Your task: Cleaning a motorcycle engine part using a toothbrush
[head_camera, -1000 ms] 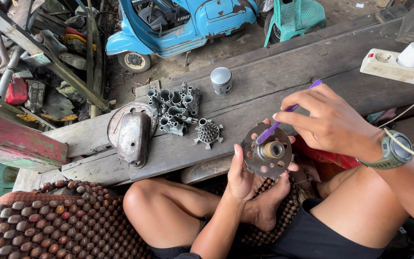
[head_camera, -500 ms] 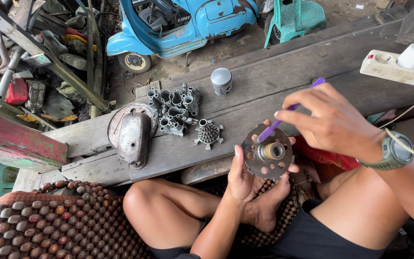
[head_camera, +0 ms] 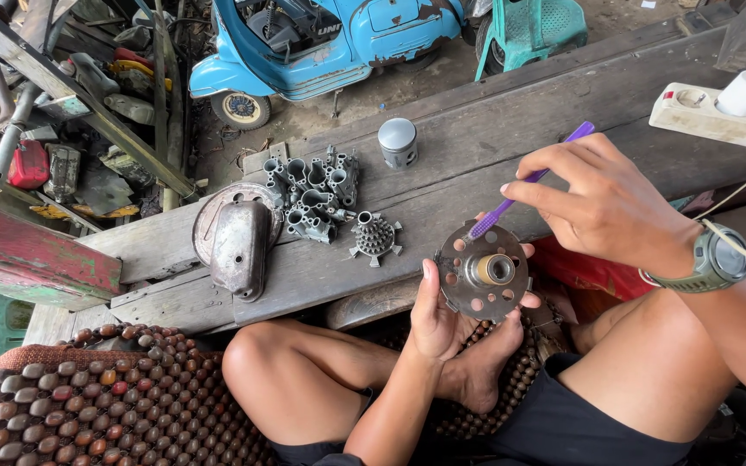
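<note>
My left hand (head_camera: pixel 442 315) holds a round rusty metal disc (head_camera: pixel 482 272) with several holes and a brass hub in its middle, face up over my lap. In my right hand (head_camera: pixel 602 203) is a purple toothbrush (head_camera: pixel 530 181), pinched between the fingers; its bristle end rests on the disc's upper left rim. A grey-green watch sits on that wrist. I sit cross-legged with bare knees behind a low wooden plank bench (head_camera: pixel 477 138).
On the bench lie a dented metal cover (head_camera: pixel 237 246), a grey cast engine part (head_camera: pixel 317 194), a small spiked gear (head_camera: pixel 375 237) and a piston (head_camera: pixel 397 141). A white power strip (head_camera: pixel 718 112) is at right. A blue scooter (head_camera: pixel 321 39) stands below. A wooden bead mat (head_camera: pixel 105 406) lies left.
My right hand has shifted the brush slightly along the disc's upper rim. The disc and my left hand stay where they were.
</note>
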